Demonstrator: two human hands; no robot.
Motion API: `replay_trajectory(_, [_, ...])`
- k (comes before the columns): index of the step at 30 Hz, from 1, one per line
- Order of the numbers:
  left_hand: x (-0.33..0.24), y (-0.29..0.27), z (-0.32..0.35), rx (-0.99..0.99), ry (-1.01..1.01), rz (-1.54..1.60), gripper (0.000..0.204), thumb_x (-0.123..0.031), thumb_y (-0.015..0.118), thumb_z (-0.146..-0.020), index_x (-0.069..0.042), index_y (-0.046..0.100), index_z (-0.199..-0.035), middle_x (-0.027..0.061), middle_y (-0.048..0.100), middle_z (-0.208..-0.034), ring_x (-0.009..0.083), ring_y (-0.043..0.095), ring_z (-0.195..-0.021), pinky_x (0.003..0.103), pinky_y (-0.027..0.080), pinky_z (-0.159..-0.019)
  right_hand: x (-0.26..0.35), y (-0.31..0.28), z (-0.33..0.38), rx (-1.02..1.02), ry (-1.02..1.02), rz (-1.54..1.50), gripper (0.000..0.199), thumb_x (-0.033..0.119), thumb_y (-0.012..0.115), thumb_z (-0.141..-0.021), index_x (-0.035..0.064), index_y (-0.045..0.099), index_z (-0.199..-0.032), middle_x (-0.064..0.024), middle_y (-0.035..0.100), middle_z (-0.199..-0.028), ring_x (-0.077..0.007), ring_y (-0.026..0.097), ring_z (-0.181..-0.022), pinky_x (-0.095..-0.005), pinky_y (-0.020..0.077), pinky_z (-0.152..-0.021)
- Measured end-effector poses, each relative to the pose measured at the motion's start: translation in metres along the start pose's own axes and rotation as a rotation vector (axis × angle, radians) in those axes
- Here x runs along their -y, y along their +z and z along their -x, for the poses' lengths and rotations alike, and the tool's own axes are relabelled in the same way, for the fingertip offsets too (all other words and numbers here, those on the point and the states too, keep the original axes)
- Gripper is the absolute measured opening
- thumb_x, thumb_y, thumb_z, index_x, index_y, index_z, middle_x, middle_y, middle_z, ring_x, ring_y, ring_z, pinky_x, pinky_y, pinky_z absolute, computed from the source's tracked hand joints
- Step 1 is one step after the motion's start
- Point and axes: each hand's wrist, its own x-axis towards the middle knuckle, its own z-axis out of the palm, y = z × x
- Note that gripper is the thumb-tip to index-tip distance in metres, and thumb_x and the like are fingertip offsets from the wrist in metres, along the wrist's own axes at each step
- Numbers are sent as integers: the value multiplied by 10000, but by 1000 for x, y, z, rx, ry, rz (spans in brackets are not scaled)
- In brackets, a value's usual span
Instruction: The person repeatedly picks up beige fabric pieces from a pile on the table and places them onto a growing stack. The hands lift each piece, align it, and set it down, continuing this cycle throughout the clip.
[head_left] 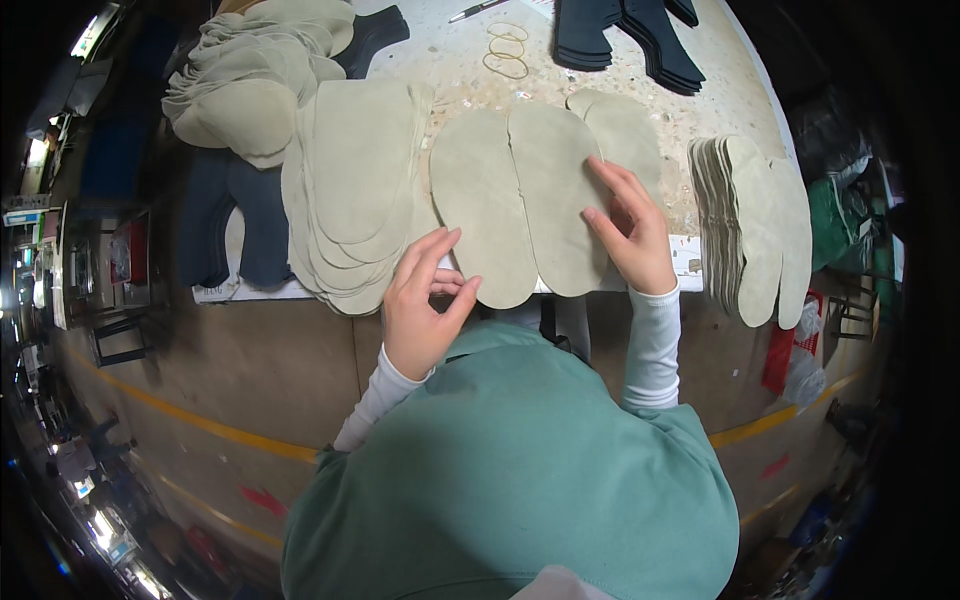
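Observation:
Two long beige suede-like pieces with rounded ends, the left piece [485, 205] and the right piece [560, 200], lie side by side before me, their inner edges meeting along a seam-like line. My left hand [423, 305] is at the lower left edge of the left piece, fingers bent and apart, holding nothing. At the outer edge of the right piece, my right hand [635, 230] rests its fingertips with thumb and fingers spread. Another beige piece [625, 130] lies partly under the right piece.
A layered stack of beige pieces [360, 170] lies to the left, with a loose heap [245, 85] behind. On the right, a fanned stack of beige pieces [755, 220] overhangs the table edge. Dark cut pieces [640, 40], rubber bands [506, 50] and a pen [478, 10] are farther back.

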Motion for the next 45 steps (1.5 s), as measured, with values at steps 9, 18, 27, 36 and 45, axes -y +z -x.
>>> replay_trajectory(9, [8,-14,2,51,-132,290,660,77,608,-854,31,319,-1445,174,504,-1355,156,602,-1039,277,487,-884,15,9,29,-28,36,23,515,14,674,-793,80,581,-1295,-82,605,-1053,-133,509,-653,-246,451,-606])
replay_trajectory(18, [7,12,1,125,-377,819,695,95,520,-895,21,158,-1484,140,492,-1352,186,527,-1195,323,401,-1027,15,24,42,23,219,-549,664,13,639,-857,-36,338,-1447,-101,583,-1217,-121,580,-995,-203,452,-842])
replay_trajectory(27, [1,-5,18,351,-565,853,603,-31,461,-976,-34,154,-1495,132,453,-1391,195,521,-1230,355,508,-962,14,38,21,186,441,-1406,662,-13,573,-894,-22,268,-1481,-118,564,-1263,-122,597,-1050,-212,495,-875])
replay_trajectory(36, [-6,-5,16,293,-660,899,549,-132,400,-1016,-64,153,-1501,124,488,-1367,202,588,-1154,349,539,-909,27,60,34,412,187,-625,755,-31,673,-824,-14,298,-1480,-116,402,-1388,-161,363,-1209,-276,289,-983])
replay_trajectory(45, [1,-2,18,306,-632,873,574,-102,447,-996,-89,168,-1497,120,529,-1324,190,602,-1121,333,550,-851,37,54,44,391,179,-460,719,0,703,-810,54,393,-1457,-18,465,-1004,-28,418,-622,-167,402,-522])
